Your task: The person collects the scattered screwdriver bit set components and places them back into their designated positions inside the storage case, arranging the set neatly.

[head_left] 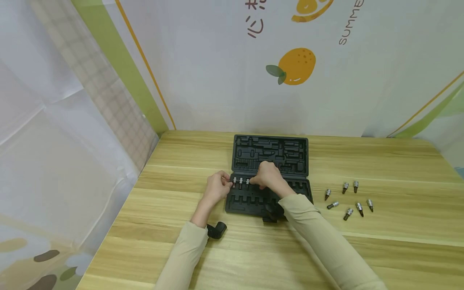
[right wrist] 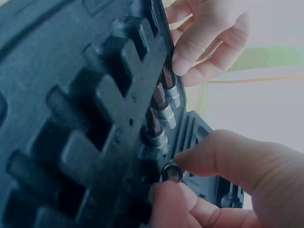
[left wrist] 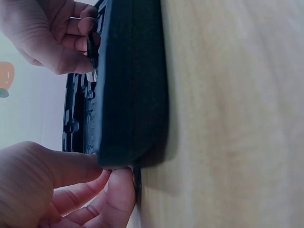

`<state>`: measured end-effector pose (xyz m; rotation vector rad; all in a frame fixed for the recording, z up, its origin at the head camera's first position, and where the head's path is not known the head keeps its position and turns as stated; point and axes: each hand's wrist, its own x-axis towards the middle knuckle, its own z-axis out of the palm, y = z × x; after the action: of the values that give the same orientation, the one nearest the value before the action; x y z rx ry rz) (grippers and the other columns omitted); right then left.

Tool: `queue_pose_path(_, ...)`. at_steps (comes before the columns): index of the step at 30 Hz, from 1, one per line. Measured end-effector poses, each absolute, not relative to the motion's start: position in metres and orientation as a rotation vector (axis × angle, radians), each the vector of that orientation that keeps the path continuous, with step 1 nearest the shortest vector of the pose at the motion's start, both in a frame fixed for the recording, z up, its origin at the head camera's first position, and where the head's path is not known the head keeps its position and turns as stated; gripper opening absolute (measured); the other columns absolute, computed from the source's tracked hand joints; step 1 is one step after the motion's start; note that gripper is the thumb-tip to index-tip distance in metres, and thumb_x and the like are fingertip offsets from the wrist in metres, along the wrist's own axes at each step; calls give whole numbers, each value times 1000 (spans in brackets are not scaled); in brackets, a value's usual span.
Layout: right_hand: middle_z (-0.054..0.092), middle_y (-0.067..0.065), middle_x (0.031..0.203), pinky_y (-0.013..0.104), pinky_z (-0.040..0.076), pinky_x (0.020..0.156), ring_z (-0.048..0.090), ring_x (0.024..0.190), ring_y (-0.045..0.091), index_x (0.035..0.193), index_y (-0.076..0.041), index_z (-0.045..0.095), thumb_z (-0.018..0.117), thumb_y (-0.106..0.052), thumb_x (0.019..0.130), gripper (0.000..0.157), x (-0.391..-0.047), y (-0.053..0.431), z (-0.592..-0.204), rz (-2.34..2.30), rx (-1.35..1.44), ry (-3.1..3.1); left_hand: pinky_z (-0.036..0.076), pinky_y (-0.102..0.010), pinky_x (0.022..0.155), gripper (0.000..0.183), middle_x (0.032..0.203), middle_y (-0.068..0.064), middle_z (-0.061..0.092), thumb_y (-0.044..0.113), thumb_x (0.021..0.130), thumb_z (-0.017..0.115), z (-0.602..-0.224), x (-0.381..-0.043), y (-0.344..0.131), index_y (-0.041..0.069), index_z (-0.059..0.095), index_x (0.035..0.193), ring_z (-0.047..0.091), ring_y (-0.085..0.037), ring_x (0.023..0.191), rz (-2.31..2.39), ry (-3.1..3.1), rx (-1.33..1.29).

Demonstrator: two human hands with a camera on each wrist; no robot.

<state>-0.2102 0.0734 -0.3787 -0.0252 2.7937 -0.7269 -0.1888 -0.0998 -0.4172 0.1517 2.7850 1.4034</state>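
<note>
Head cam: soft, even light, mod. bright; pale sheen on tabletop [head_left: 246,251] nearer than R fingers [head_left: 256,180], faint shadow under R sleeve [head_left: 319,229]. L-wrist cam: cool tint, tabletop blurry right of L fingers [left wrist: 121,187]. R-wrist cam: hazy; backdrop [right wrist: 266,104] washed out above R fingers, case [right wrist: 28,52] dim, soft-focus to their left.

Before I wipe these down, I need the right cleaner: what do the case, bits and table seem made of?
The case is matte black and looks like plastic, given its molded slots. The bits look like metal: shiny silvery ends, duller dark tips. The table shows streaked grain and a soft sheen: wood or laminate, I can't tell.
</note>
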Motion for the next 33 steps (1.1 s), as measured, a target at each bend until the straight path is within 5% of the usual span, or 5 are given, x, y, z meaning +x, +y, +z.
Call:
queue_pose_path(12,55,2,44,33,53,70,61,47,15,62,-2,64,73,-23,80,29,-217,71,-384,-774,81,2727,45,-23,42,9,67,-12,63,-4,84,63,-418,-190,-100,-7,59,92,51,-9,45,1400,2793,167)
queue_pose_path(21,53,3,45,22,41,39,52,37,10,71,1,62,71,-15,80,21,-223,74,-384,-900,170,2557,46,-24,42,9,68,-12,63,-4,85,62,-418,-189,-100,-7,59,93,51,-9,45,1394,2791,172)
queue_pose_path(27,56,4,51,21,31,35,51,37,9,83,2,63,66,-13,85,15,-227,78,-380,-947,179,2417,46,-23,42,9,67,-12,62,-4,84,62,-417,-189,-100,-7,59,93,50,-9,44,1407,2784,177)
queue_pose_path(33,55,3,49,20,29,34,50,36,8,77,2,68,63,-10,88,17,-232,81,-378,-958,179,2366,46,-24,42,10,68,-12,63,-4,84,62,-417,-188,-100,-7,59,93,52,-11,45,1398,2780,168)
